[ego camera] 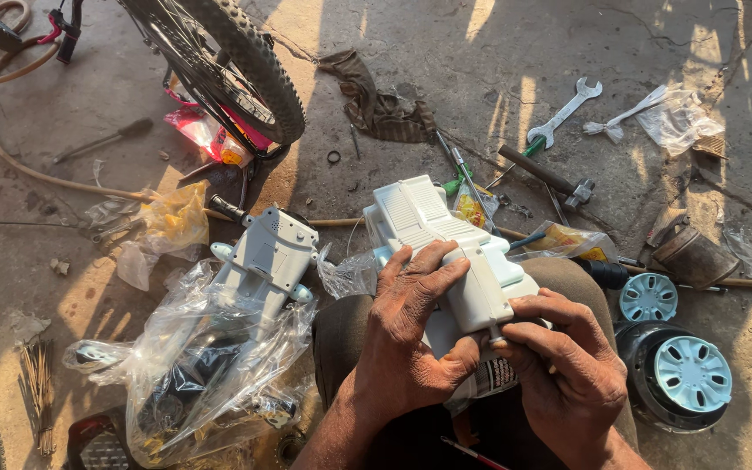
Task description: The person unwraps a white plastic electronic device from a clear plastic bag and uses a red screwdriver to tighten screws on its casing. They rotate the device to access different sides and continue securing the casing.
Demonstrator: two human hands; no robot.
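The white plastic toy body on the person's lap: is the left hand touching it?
Touching. The head view shows the left hand lying flat on the white plastic toy body, fingers spread over its top.

Two bare hands, left hand [411, 335] and right hand [567, 370], grimy, creased knuckles, no sleeves, dark olive trousers [341, 335] beneath hands

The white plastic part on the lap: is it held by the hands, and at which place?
Yes. The left hand grips the white plastic part across its near end; the right hand pinches its near lower corner.
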